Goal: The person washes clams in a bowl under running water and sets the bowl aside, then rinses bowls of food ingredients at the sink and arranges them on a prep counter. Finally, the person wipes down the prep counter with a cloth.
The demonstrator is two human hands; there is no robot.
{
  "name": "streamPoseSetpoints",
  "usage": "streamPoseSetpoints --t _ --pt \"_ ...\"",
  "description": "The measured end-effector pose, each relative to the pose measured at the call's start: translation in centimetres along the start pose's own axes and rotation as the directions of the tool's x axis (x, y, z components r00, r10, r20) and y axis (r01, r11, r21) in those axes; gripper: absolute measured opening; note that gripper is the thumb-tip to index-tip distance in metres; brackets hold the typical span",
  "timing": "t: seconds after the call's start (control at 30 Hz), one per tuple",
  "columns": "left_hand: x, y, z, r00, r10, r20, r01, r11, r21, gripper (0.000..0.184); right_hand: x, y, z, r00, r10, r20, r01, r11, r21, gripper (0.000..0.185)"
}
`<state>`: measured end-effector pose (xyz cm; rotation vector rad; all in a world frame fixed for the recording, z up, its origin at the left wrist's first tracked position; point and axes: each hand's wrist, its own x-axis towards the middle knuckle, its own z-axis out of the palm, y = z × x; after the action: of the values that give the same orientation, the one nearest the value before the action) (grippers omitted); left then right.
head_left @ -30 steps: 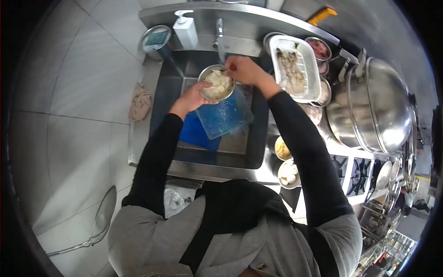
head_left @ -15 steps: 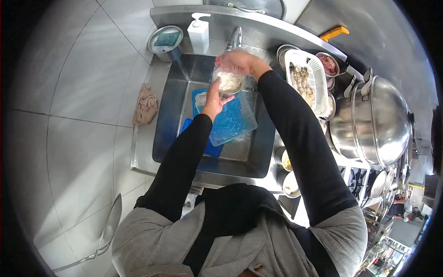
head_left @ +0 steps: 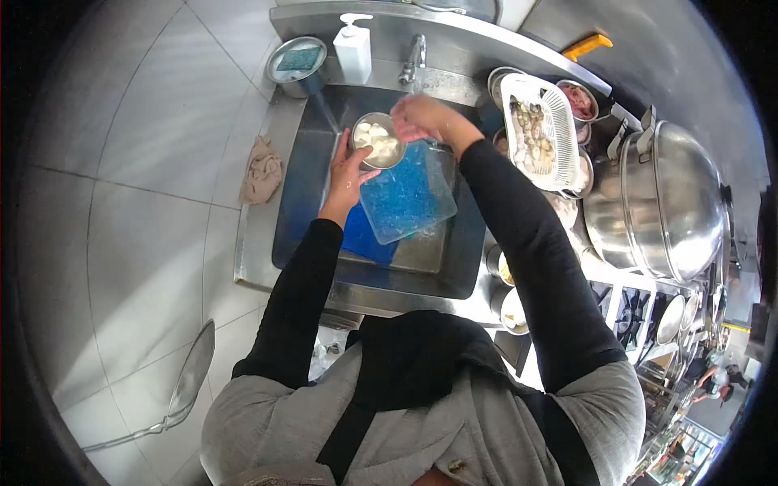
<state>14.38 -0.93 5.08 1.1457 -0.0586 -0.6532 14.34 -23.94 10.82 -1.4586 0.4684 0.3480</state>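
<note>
My left hand grips a round metal bowl by its left and near rim, its thumb over the edge. White pieces lie in the bowl, which is above the sink. Just right of the bowl, below the faucet, is my right hand; it is blurred, and its fingers cannot be made out. Beneath the bowl a translucent blue sheet or lid rests in the sink, partly over a darker blue piece.
A soap dispenser and a metal pot with a green sponge stand behind the sink. A cloth lies left. Right are a white basket of seafood, bowls of food, and a large domed pot. A person is far off at right.
My left hand has moved left with the bowl. My right hand, earlier over the bowl, is now at its right side. The white pieces show more fully.
</note>
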Motion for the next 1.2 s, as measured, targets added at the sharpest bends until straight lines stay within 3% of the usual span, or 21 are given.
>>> streamPoseSetpoints --t 0.03,0.07,0.17,0.3,0.37,0.57,0.67,0.8,0.9,0.97,1.0,1.03,1.07,1.1,1.17,1.2 --pt "-0.3 0.8 -0.1 1.000 -0.005 -0.019 0.006 0.999 0.048 0.081 -1.0 0.9 1.1 0.996 -0.013 0.087 0.015 1.000 -0.018 0.025" --pt "-0.4 1.6 -0.2 0.999 -0.010 -0.038 0.014 0.995 0.094 0.079 -2.5 0.1 3.0 0.997 -0.028 0.071 0.039 0.988 -0.147 0.024" --pt "-0.7 3.2 -0.4 0.999 0.009 -0.042 0.001 0.973 0.232 0.072 -2.4 0.4 4.2 0.953 -0.042 0.299 0.078 0.991 -0.109 0.027" --pt "-1.0 4.9 -0.6 0.998 -0.005 0.064 -0.013 0.961 0.276 0.063 -3.0 -0.1 5.5 0.853 0.154 0.499 -0.099 0.986 -0.136 0.033" --pt "-0.8 5.6 -1.1 0.991 0.017 0.129 -0.057 0.948 0.312 0.059 -3.4 -0.3 5.6 0.864 0.097 0.495 -0.032 0.990 -0.138 0.034" --pt "0.0 6.6 -1.5 0.922 0.289 0.259 -0.380 0.810 0.447 0.054 -4.1 -1.1 5.5 0.885 0.008 0.465 0.026 0.997 -0.068 0.033" --pt "-0.1 8.0 -1.0 0.804 0.455 0.384 -0.594 0.572 0.566 0.056 -3.7 -1.6 5.5 0.854 -0.073 0.515 0.132 0.988 -0.078 0.033" --pt "-0.5 9.1 -0.2 0.735 0.515 0.441 -0.673 0.470 0.572 0.056 -4.3 -2.5 5.1 0.820 -0.162 0.550 0.291 0.944 -0.157 0.033" --pt "-0.4 9.3 -0.5 0.725 0.507 0.466 -0.681 0.429 0.593 0.056 -4.3 -3.0 5.1 0.835 -0.123 0.537 0.272 0.940 -0.207 0.033" --pt "-0.5 9.2 -0.5 0.746 0.476 0.465 -0.662 0.462 0.590 0.061 -4.2 -2.8 5.2 0.829 -0.141 0.541 0.234 0.966 -0.107 0.033" --pt "-0.9 8.7 0.0 0.880 0.375 0.292 -0.474 0.740 0.477 0.063 -4.6 -2.8 5.3 0.828 -0.150 0.540 0.212 0.976 -0.054 0.034" --pt "-1.6 7.9 0.9 0.968 0.202 0.146 -0.237 0.927 0.290 0.065 -5.0 -2.9 5.2 0.851 -0.127 0.510 0.218 0.969 -0.121 0.035" --pt "-1.9 7.3 1.4 0.999 -0.020 0.045 0.017 0.998 0.054 0.067 -5.4 -3.1 5.0 0.872 -0.107 0.477 0.219 0.958 -0.186 0.035" --pt "-1.3 5.8 1.0 0.992 -0.124 0.038 0.125 0.991 -0.047 0.068 -6.2 -3.2 4.9 0.894 -0.086 0.440 0.214 0.945 -0.249 0.036" --pt "1.1 0.7 -0.5 0.941 -0.333 0.063 0.338 0.911 -0.237 0.068 -7.5 -2.0 3.6 0.928 -0.328 0.175 0.372 0.847 -0.381 0.029" --pt "1.5 -1.0 0.1 0.931 -0.363 0.036 0.357 0.886 -0.295 0.064 -7.8 -0.3 2.3 0.888 -0.458 0.034 0.417 0.774 -0.476 0.027"
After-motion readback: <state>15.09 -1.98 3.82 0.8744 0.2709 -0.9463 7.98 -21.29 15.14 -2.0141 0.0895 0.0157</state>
